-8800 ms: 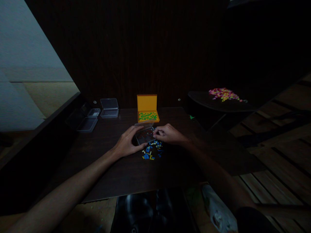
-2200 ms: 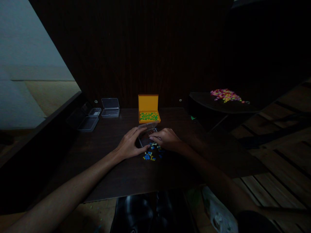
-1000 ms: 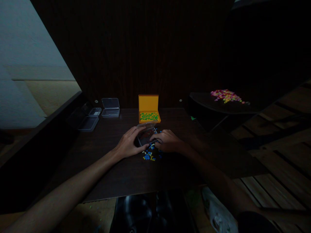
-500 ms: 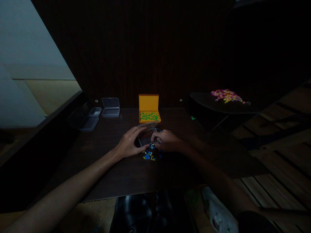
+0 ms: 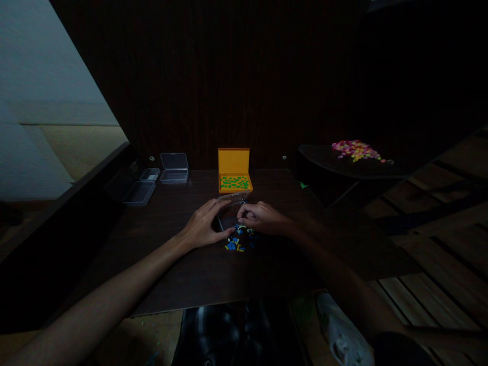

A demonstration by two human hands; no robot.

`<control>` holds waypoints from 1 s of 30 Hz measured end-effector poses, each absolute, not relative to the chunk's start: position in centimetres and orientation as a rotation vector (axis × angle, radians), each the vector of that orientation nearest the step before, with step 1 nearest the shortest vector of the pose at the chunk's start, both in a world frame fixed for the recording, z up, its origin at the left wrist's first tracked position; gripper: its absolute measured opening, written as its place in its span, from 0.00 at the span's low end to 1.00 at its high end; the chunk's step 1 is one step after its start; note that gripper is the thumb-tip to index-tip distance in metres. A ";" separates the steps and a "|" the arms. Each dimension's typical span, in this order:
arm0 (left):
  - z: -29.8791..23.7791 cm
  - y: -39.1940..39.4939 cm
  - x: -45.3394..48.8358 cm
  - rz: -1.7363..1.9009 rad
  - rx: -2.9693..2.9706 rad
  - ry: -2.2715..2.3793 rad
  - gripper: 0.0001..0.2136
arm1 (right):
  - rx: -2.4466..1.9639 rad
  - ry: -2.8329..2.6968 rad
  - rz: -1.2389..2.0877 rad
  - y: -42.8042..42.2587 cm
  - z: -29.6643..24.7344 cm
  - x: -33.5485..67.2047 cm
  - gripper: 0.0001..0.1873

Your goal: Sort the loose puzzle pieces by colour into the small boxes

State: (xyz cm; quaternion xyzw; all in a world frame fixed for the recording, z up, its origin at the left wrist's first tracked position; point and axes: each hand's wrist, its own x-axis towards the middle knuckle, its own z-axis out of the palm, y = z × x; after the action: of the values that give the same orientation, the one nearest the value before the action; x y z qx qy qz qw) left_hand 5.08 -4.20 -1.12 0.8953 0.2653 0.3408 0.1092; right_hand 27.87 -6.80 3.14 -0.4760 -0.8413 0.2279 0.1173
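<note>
My left hand is wrapped round the left side of a clear plastic box, thumb at the near edge and fingers along the far side. The box's lid is raised at the back. Over the box's right part, my right hand is closed with fingertips pinched together; whatever they hold is hidden. Small blue, yellow and white pieces lie loose on the dark table in front of the box. Behind it stands an orange box with its lid up and green pieces inside.
At the back left are an open clear box and another open clear box. A pile of pink and yellow pieces lies on a curved shelf at right. A green scrap is near the shelf.
My right hand has moved slightly up and away from the loose pieces, over the clear box, its fingers more curled. My left hand stays on the box.
</note>
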 end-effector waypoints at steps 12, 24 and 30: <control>-0.9 -4.8 5.4 1.006 2.621 0.777 0.30 | -1.514 -2.585 0.319 -7.3 2.6 27.1 0.11; -0.6 -4.9 5.5 1.027 2.645 0.699 0.29 | -1.452 -2.558 0.241 -7.0 2.2 27.3 0.12; -1.0 -4.2 5.1 1.057 2.618 0.755 0.30 | -1.274 -2.306 0.294 -7.3 2.0 27.7 0.10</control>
State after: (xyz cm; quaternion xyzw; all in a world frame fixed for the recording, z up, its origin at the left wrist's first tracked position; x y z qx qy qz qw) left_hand 5.10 -4.25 -0.96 0.8904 0.2569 0.3596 0.1091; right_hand 27.66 -7.31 1.97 -0.4661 -0.8439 0.1074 0.2428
